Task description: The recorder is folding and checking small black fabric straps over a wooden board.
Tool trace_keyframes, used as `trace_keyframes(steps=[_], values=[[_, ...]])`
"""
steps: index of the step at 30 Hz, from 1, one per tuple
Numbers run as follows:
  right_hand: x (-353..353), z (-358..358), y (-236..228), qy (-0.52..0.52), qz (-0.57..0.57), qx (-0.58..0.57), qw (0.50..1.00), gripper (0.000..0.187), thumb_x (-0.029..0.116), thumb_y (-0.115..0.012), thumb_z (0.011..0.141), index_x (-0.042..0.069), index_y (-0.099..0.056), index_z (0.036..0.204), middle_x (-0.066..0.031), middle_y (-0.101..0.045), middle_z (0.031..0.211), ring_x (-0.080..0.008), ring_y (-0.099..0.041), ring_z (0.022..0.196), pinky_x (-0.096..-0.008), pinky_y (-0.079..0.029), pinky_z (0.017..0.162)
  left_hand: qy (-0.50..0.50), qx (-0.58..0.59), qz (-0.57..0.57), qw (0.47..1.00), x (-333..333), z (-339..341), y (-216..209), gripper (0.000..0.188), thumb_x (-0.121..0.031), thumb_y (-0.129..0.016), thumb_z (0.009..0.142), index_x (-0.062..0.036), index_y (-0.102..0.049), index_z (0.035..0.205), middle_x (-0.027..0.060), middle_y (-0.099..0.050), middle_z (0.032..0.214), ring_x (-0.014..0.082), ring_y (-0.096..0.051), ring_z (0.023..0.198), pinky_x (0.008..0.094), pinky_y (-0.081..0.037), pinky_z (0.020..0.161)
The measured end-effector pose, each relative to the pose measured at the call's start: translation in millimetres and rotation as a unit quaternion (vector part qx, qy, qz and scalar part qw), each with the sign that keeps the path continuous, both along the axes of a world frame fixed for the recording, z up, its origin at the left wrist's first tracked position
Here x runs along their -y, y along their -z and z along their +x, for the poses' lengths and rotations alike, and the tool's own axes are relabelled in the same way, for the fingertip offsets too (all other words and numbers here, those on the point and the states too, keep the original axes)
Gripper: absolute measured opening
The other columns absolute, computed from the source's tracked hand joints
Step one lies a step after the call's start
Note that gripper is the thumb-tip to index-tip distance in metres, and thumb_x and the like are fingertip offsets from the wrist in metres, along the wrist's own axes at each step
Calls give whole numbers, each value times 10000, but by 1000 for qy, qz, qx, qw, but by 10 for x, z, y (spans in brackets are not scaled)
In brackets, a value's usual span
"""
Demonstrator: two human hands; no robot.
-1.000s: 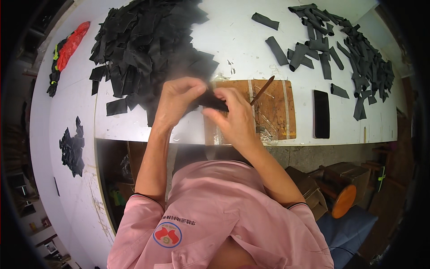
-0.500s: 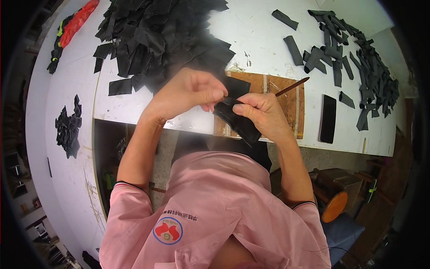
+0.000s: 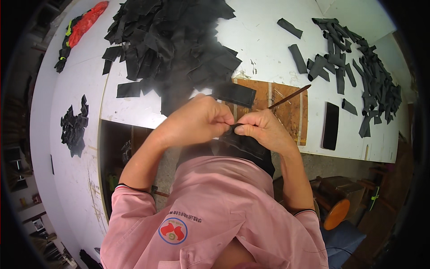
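My left hand (image 3: 197, 120) and my right hand (image 3: 266, 130) meet at the near edge of the table, thumbs and fingertips closed on a black fabric piece (image 3: 244, 144). Its top edge is pinched between them, and the rest hangs down in front of my lap. A thin dark brown pointed stick (image 3: 291, 96) slants out behind my right hand; its lower end is hidden, so I cannot tell whether that hand grips it. Just beyond, a flat black fabric strip (image 3: 239, 95) lies partly on a worn brown board (image 3: 293, 127).
A large heap of flat black pieces (image 3: 165, 49) covers the far left-centre. Narrow folded black strips (image 3: 374, 83) pile up at right, near a dark phone (image 3: 330, 125). Farther left are a small black pile (image 3: 74, 127) and a red plastic bag (image 3: 89, 22). An orange round-topped stool (image 3: 337, 214) stands below.
Both hands have come down toward me with the fabric piece, and their fingertips are closer together. The flat strip on the board is now more exposed. The whole view has shifted slightly.
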State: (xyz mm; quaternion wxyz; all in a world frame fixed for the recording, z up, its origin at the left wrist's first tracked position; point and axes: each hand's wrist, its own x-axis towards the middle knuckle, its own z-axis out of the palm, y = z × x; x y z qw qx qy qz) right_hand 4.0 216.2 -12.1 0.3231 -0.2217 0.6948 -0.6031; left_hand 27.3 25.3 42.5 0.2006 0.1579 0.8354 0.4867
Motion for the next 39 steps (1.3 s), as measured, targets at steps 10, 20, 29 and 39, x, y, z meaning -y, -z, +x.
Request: trace_keyframes(steps=[10, 20, 29, 39], values=[[-89, 124, 14, -28, 7, -14, 999, 224, 145, -602, 752, -18, -522, 621, 9, -352, 475, -42, -301, 482, -233, -269, 424, -76, 47, 12, 996, -97, 166, 183, 53, 46, -535, 713, 46, -581, 739, 26, -560, 585, 40, -492, 533, 201, -412, 493], [-172, 578, -160, 322, 160, -500, 788, 282, 185, -717, 584, 48, -570, 781, -66, -477, 763, -254, -454, 745, -353, -361, 653, -203, 73, 187, 958, -493, 394, 465, 43, -12, -566, 774, 11, -560, 739, -10, -539, 646, 28, -477, 558, 167, -398, 499], [-256, 551, -29, 331, -43, -181, 925, 99, 26, -637, 687, -15, -599, 769, -57, -537, 665, -105, -499, 552, -222, -394, 492, -211, -62, 145, 965, -759, 409, 354, 41, -26, -584, 757, 8, -564, 745, -19, -540, 597, -1, -424, 520, 151, -328, 440], [-93, 439, 214, 266, 249, -472, 803, 91, -19, -551, 667, -9, -534, 756, -131, -489, 702, -291, -524, 593, -370, -424, 499, -374, 64, 286, 880, -880, 294, 683, 96, 46, -528, 738, 1, -532, 822, 39, -562, 639, 21, -412, 416, 185, -307, 348]])
